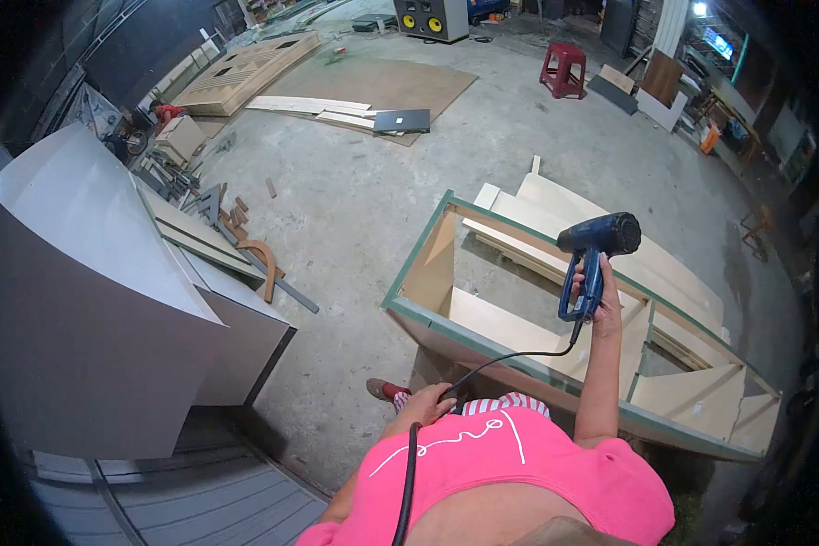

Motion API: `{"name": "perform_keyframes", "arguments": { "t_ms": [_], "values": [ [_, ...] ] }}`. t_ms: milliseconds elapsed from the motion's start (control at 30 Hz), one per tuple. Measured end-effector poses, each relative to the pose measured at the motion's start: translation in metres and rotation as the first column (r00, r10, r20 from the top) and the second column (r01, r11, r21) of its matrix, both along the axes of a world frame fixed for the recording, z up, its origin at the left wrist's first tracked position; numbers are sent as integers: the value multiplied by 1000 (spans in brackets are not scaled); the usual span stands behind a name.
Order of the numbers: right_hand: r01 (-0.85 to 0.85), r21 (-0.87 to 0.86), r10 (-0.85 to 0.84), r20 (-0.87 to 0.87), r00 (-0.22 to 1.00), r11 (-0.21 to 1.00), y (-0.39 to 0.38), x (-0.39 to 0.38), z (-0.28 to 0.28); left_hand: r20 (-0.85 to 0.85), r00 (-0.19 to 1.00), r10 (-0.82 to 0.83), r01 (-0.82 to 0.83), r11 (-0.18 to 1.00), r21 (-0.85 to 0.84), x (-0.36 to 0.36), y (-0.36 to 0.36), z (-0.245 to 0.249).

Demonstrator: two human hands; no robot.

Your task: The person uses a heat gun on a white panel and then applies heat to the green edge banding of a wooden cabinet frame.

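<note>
My right hand [607, 296] is wrapped round the handle of a dark blue heat gun [601, 238], held up over the wooden cabinet frame [408, 308]. The gun's nozzle end is not clearly visible. From the base of its handle a black power cord [514, 356] curves down to my left hand [425, 405] at my waist. The fingers of that hand are closed round the cord, which runs on over my pink shirt. Green edging lines the frame, and pale panels divide it inside.
Pale boards [646, 250] lie behind the frame. At left stands a large curved grey-white panel piece [91, 273], with wood offcuts [237, 218] on the concrete floor beyond. A red stool [564, 71], a speaker [432, 20] and a laptop [402, 121] are farther back.
</note>
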State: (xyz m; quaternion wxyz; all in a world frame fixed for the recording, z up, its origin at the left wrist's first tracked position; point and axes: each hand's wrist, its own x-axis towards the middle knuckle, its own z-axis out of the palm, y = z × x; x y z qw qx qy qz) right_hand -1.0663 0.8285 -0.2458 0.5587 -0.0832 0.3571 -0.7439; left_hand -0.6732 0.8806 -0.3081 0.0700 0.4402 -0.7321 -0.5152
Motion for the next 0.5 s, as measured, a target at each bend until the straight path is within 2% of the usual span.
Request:
{"name": "perform_keyframes", "arguments": {
  "t_ms": [167,267,367,500],
  "values": [
    [-54,31,53,57,997,998,5,0,-2,-12,1000,-7,6,1000,-25,0,-1,-1],
    [-56,70,57,-23,998,996,7,-1,-6,7,1000,-16,16,1000,27,-2,-2,2],
    [-63,29,64,-25,998,998,6,2,-6,55,999,2,-3,1000,22,-3,-2,12],
    [-54,46,53,28,998,997,3,1,-6,51,998,33,-33,999,6,2,1,-1]
  ]
}}
